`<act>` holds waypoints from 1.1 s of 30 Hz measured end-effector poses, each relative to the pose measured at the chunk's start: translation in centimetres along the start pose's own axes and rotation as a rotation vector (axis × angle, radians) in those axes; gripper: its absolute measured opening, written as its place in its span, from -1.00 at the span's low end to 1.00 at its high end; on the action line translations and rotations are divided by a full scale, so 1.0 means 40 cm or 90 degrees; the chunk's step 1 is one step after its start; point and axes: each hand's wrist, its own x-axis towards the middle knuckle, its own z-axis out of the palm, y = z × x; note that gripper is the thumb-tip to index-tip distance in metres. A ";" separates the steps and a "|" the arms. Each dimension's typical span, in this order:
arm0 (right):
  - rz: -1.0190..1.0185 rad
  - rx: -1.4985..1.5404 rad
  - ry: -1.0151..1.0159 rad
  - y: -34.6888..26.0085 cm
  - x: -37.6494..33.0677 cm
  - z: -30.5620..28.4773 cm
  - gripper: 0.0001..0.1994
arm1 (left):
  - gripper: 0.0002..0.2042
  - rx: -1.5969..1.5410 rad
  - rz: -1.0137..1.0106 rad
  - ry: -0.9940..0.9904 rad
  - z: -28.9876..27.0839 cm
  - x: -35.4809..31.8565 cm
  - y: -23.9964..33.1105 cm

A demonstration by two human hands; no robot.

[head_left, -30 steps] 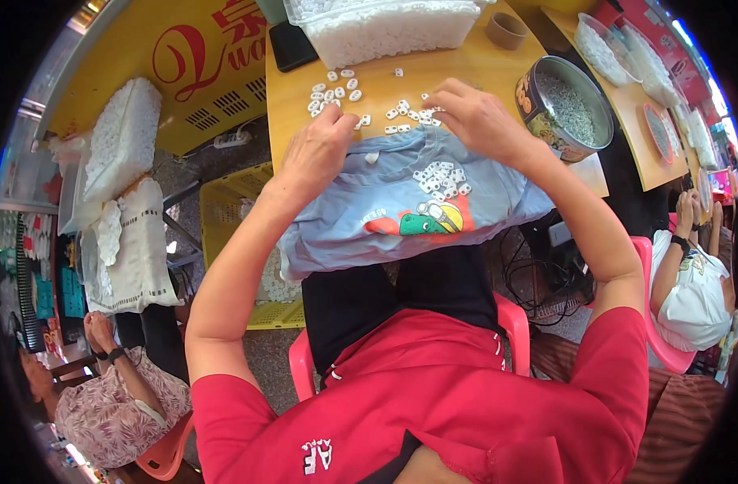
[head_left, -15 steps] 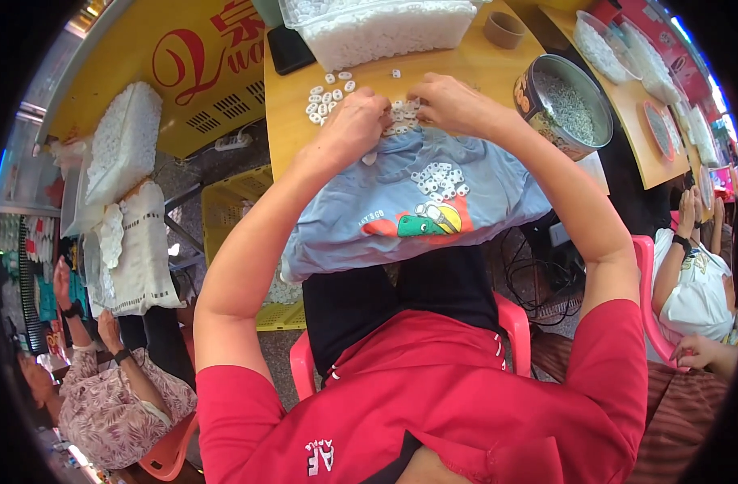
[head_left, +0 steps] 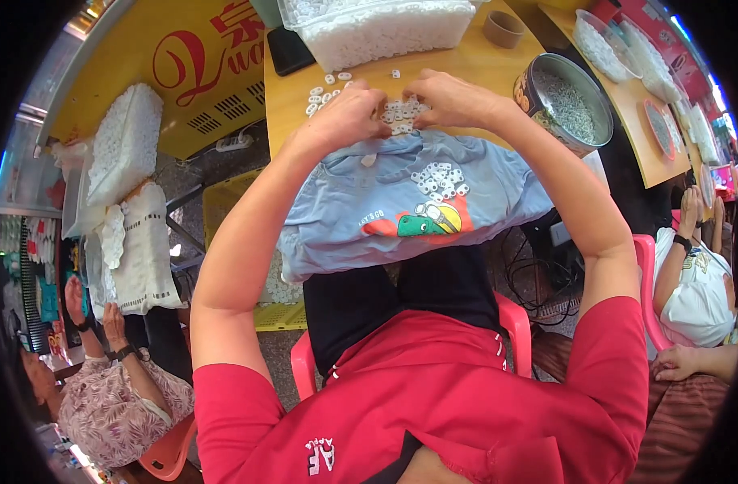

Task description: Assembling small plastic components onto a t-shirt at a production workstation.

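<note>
Several small white plastic pieces with two dark holes (head_left: 403, 108) lie grouped on the wooden table between my hands. My left hand (head_left: 351, 114) rests at their left side, thumb and forefinger apart. On their right, my right hand (head_left: 457, 102) curves in, its thumb and forefinger also apart and touching the edge of the group. A second pile of these pieces (head_left: 438, 179) sits on a light blue printed cloth (head_left: 336, 211) spread over the table's near edge and my lap. More loose pieces (head_left: 315, 100) lie beyond my left hand, which partly covers them.
A clear tub heaped with white pieces (head_left: 389, 40) stands at the back. To the right is a round tin of small metal parts (head_left: 564, 103); a brown bowl (head_left: 503, 29) sits behind it. A dark phone (head_left: 290, 52) lies back left. Other people sit on both sides.
My left hand has shifted slightly and its thumb and forefinger have spread, showing more of the pieces between my hands. The right thumb has moved away from its forefinger.
</note>
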 end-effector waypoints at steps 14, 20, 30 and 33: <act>0.033 0.087 0.119 -0.055 0.053 0.029 -0.77 | -0.74 -0.058 0.063 0.077 0.028 0.065 0.011; 0.194 0.289 0.032 -0.028 0.080 -0.001 -0.76 | -0.79 -0.201 -0.123 0.031 0.001 0.084 -0.001; 0.117 0.388 0.003 -0.099 -0.052 -0.047 -0.70 | -0.76 -0.586 -0.099 0.011 -0.018 -0.066 0.045; 0.083 0.326 -0.013 -0.164 -0.125 -0.035 -0.69 | -0.82 -0.612 -0.075 0.006 0.007 -0.151 0.087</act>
